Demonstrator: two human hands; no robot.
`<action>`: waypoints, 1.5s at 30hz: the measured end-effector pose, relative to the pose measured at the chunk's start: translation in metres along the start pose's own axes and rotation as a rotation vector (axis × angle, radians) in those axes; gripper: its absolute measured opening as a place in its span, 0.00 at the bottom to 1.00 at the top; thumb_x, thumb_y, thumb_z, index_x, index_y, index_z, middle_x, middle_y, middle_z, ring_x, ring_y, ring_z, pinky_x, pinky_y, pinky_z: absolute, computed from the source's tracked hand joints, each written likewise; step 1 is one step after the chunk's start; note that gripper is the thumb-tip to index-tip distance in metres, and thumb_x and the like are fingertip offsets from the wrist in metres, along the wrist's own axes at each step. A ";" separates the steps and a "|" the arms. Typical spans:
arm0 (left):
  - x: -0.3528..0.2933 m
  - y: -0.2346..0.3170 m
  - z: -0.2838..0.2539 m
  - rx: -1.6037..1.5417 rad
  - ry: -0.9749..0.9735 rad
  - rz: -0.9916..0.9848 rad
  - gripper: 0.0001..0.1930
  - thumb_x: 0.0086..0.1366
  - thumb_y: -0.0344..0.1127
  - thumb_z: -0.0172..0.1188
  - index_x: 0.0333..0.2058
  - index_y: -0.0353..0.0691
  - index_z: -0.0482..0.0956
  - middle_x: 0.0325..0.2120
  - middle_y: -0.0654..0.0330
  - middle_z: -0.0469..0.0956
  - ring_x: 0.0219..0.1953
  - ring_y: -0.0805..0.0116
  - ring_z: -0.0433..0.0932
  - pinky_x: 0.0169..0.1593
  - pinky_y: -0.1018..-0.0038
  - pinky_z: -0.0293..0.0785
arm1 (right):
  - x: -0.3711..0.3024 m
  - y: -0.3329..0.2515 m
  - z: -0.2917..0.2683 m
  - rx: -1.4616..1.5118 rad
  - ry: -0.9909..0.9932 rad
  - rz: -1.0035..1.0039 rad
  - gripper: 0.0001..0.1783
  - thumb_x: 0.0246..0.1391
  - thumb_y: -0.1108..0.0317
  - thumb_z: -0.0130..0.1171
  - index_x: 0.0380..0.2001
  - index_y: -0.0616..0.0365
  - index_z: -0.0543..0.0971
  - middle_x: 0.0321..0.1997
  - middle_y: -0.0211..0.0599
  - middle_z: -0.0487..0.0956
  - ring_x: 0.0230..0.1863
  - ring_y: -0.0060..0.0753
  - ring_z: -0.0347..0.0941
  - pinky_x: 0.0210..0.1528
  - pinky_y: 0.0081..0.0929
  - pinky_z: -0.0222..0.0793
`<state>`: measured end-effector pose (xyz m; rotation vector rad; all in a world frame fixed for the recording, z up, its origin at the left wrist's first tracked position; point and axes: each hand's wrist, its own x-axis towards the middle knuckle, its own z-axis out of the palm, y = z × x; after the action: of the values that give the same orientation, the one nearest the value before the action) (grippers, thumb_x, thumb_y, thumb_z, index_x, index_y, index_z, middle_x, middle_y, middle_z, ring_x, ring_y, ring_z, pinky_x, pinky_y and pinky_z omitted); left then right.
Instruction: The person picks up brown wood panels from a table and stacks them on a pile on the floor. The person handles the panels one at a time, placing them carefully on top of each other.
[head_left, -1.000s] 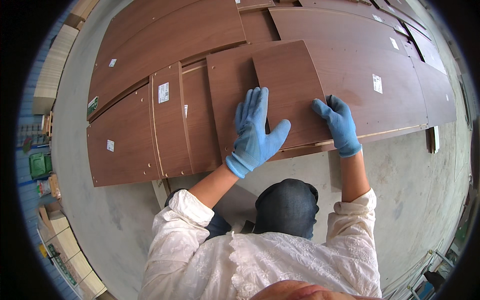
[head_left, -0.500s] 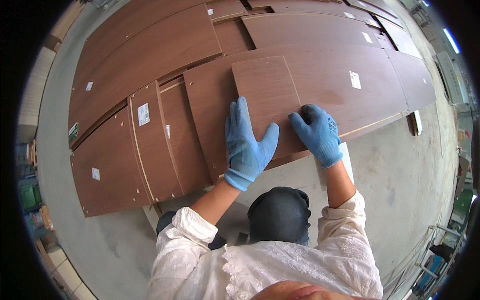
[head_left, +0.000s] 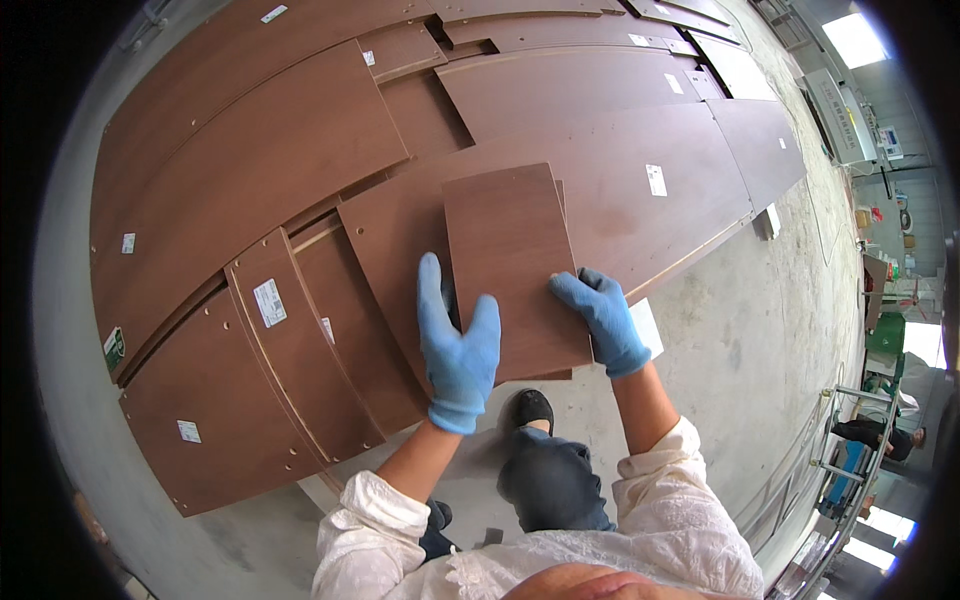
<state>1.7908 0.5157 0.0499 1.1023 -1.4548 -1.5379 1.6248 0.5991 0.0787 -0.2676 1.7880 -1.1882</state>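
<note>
A small brown rectangular wooden panel (head_left: 510, 255) is between my two gloved hands, tilted a little and raised off the surface. Another brown panel (head_left: 562, 200) of similar size shows at its right edge and below it. At the left edge is my left hand (head_left: 460, 360), its thumb over the panel's face and its index finger stretched along the side; the other fingers are mostly hidden. My right hand (head_left: 612, 325) grips the right edge, thumb on the face and fingers curled behind. Both gloves are blue with dark palms.
Large brown panels (head_left: 260, 150) with white labels lie in stacks below and beyond my hands. A dark shoe (head_left: 535, 408) stands on the grey concrete floor (head_left: 720, 350). Farther right are a metal cart frame (head_left: 850, 470) and a person (head_left: 880, 437).
The small panel has come up toward me and turned slightly, uncovering a similar panel under it. My hands have shifted nearer, and my view has swung to the right.
</note>
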 end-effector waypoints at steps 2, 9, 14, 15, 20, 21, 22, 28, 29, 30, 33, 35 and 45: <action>-0.014 0.021 -0.008 -0.064 0.018 0.030 0.36 0.66 0.21 0.54 0.70 0.28 0.49 0.69 0.44 0.55 0.69 0.54 0.60 0.69 0.63 0.61 | -0.016 -0.011 0.001 0.067 -0.043 -0.003 0.23 0.55 0.57 0.68 0.44 0.66 0.80 0.35 0.27 0.79 0.34 0.16 0.70 0.38 0.17 0.67; -0.079 0.103 -0.038 -0.150 0.033 -0.317 0.36 0.62 0.26 0.62 0.66 0.28 0.57 0.60 0.49 0.67 0.60 0.62 0.68 0.62 0.66 0.69 | -0.110 -0.025 -0.016 0.253 -0.237 0.159 0.26 0.57 0.61 0.66 0.53 0.69 0.76 0.49 0.36 0.80 0.47 0.24 0.75 0.52 0.25 0.73; -0.130 0.144 -0.062 -0.217 -0.326 -0.807 0.30 0.62 0.35 0.67 0.60 0.30 0.69 0.54 0.56 0.75 0.55 0.70 0.71 0.57 0.72 0.70 | -0.213 -0.010 -0.049 0.369 -0.245 0.450 0.31 0.57 0.60 0.66 0.57 0.71 0.74 0.52 0.41 0.80 0.48 0.30 0.78 0.53 0.29 0.75; -0.142 0.155 -0.062 -0.215 -0.350 -0.823 0.30 0.62 0.37 0.67 0.60 0.30 0.69 0.53 0.56 0.76 0.55 0.69 0.72 0.57 0.72 0.70 | -0.235 -0.013 -0.057 0.395 -0.249 0.501 0.31 0.58 0.61 0.66 0.58 0.71 0.73 0.52 0.42 0.80 0.49 0.30 0.78 0.54 0.29 0.75; -0.194 0.253 -0.043 -0.356 -0.377 -0.996 0.29 0.62 0.35 0.66 0.60 0.32 0.70 0.55 0.55 0.77 0.56 0.62 0.76 0.59 0.68 0.73 | -0.317 -0.070 -0.105 0.305 -0.322 0.435 0.24 0.57 0.62 0.67 0.51 0.70 0.78 0.48 0.38 0.81 0.45 0.26 0.77 0.52 0.27 0.75; -0.203 0.278 -0.036 -0.452 -0.352 -1.043 0.29 0.62 0.35 0.66 0.61 0.32 0.70 0.55 0.55 0.76 0.56 0.61 0.76 0.59 0.66 0.73 | -0.330 -0.087 -0.117 0.272 -0.346 0.408 0.24 0.57 0.62 0.67 0.51 0.69 0.78 0.48 0.37 0.81 0.45 0.25 0.77 0.52 0.27 0.74; -0.208 0.300 -0.028 -0.496 -0.401 -1.049 0.30 0.62 0.34 0.66 0.61 0.33 0.69 0.57 0.54 0.75 0.59 0.58 0.74 0.63 0.62 0.70 | -0.341 -0.103 -0.132 0.234 -0.379 0.337 0.24 0.57 0.62 0.67 0.51 0.69 0.78 0.48 0.36 0.81 0.46 0.24 0.76 0.52 0.26 0.74; -0.237 0.400 0.041 -0.599 -0.526 -1.016 0.30 0.62 0.37 0.67 0.61 0.34 0.70 0.57 0.54 0.76 0.58 0.59 0.75 0.63 0.62 0.71 | -0.389 -0.164 -0.217 0.257 -0.389 0.314 0.24 0.57 0.63 0.66 0.52 0.69 0.77 0.48 0.36 0.81 0.46 0.27 0.77 0.52 0.27 0.74; -0.243 0.409 0.052 -0.561 -0.528 -1.060 0.30 0.62 0.37 0.67 0.61 0.34 0.70 0.57 0.54 0.75 0.58 0.59 0.75 0.63 0.61 0.71 | -0.401 -0.166 -0.228 0.302 -0.364 0.302 0.24 0.58 0.63 0.66 0.53 0.69 0.77 0.49 0.36 0.81 0.46 0.27 0.77 0.53 0.27 0.74; -0.247 0.416 0.061 -0.571 -0.551 -1.075 0.31 0.62 0.36 0.67 0.62 0.34 0.70 0.57 0.54 0.75 0.58 0.59 0.75 0.63 0.61 0.71 | -0.412 -0.168 -0.238 0.303 -0.339 0.280 0.24 0.57 0.63 0.66 0.52 0.69 0.77 0.48 0.37 0.81 0.46 0.27 0.77 0.53 0.27 0.73; -0.259 0.428 0.097 -0.554 -0.650 -0.975 0.31 0.61 0.35 0.68 0.62 0.34 0.69 0.57 0.54 0.75 0.58 0.58 0.75 0.63 0.61 0.71 | -0.445 -0.167 -0.267 0.320 -0.250 0.213 0.24 0.57 0.62 0.66 0.50 0.70 0.77 0.47 0.38 0.81 0.47 0.26 0.76 0.53 0.26 0.73; -0.270 0.437 0.114 -0.508 -0.726 -0.949 0.32 0.61 0.34 0.68 0.62 0.34 0.69 0.58 0.54 0.75 0.58 0.57 0.75 0.63 0.60 0.71 | -0.464 -0.162 -0.290 0.337 -0.224 0.162 0.25 0.57 0.62 0.66 0.51 0.70 0.77 0.48 0.39 0.81 0.47 0.27 0.76 0.53 0.27 0.73; -0.289 0.462 0.322 -0.243 -0.876 -0.862 0.33 0.57 0.33 0.71 0.60 0.32 0.71 0.55 0.53 0.77 0.54 0.57 0.78 0.60 0.62 0.75 | -0.479 -0.133 -0.452 0.497 0.093 -0.040 0.25 0.62 0.64 0.63 0.58 0.65 0.74 0.54 0.35 0.79 0.53 0.25 0.75 0.55 0.29 0.71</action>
<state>1.5738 0.8608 0.5343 0.9893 -1.2627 -2.9919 1.4841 1.0999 0.5042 0.0433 1.5076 -1.6480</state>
